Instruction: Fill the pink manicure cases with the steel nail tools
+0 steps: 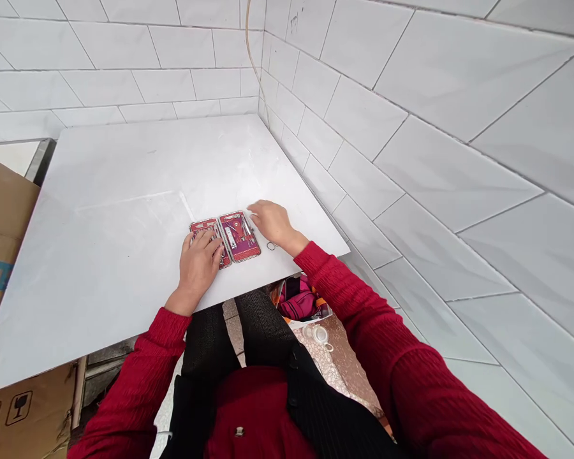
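Note:
A manicure kit case (pixel 242 256) lies unfolded on the white table (pixel 124 166), its two halves side by side. Small metal tools sit in the red and purple lining. My left hand (pixel 199 261) rests flat over the case's left half, fingers spread and covering part of the tools there. Just past the upper right corner of the case is my right hand (pixel 272 222), its fingers curled inward. Whatever its fingertips may pinch is hidden. Close to my right wrist, a small dark loop (pixel 270 246), like a finger ring of scissors, lies on the table.
Tiled walls (pixel 363 127) border the table behind and to the right. A thin cable (pixel 251 57) hangs in the corner. Cardboard boxes (pixel 4 210) stand at the left. Below the front edge are a bag with pink cloth (pixel 299 303) and a clear round container (pixel 319 334).

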The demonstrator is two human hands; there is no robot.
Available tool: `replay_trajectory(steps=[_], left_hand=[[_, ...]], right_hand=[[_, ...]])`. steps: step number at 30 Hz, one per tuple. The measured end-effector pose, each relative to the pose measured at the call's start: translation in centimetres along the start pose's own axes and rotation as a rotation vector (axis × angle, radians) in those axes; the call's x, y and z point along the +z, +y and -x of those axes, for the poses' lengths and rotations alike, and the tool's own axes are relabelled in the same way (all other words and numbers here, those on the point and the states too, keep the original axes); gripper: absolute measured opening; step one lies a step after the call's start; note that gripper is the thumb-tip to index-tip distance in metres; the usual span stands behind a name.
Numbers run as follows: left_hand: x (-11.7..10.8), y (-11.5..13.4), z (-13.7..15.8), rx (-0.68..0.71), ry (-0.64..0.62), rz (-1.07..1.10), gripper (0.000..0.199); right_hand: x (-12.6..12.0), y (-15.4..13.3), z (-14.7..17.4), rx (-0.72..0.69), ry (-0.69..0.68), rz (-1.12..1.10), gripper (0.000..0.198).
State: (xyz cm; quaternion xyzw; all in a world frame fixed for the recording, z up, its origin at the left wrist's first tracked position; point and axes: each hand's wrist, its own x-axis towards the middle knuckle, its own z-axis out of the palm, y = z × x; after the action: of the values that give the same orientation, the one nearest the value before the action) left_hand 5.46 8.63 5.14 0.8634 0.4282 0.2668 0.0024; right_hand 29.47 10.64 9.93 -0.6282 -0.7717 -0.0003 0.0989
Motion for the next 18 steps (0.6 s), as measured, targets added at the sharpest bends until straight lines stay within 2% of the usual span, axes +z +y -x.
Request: replay_trajectory(steps=[3,7,14,18], left_hand=[[0.0,0.7,2.3,0.01,0.004,0.031,0.036],[0.4,1.7,4.0,0.028,0.001,0.053,0.033],[1.1,2.0,4.1,0.087,0.008,0.002,0.032],[1.6,2.0,4.1,0.131,0.005,-0.012,0.033]], right_hand=[[0.7,1.3,3.9,0.197,-0.117,-0.044,0.024],[1.8,1.6,6.6,0.336,-0.182,-0.03,0.024],[0.7,1.1,6.5,0.335,-0.215,0.01,0.02],[0.5,0.7,7.5,0.348,-0.283,0.014,0.021]])
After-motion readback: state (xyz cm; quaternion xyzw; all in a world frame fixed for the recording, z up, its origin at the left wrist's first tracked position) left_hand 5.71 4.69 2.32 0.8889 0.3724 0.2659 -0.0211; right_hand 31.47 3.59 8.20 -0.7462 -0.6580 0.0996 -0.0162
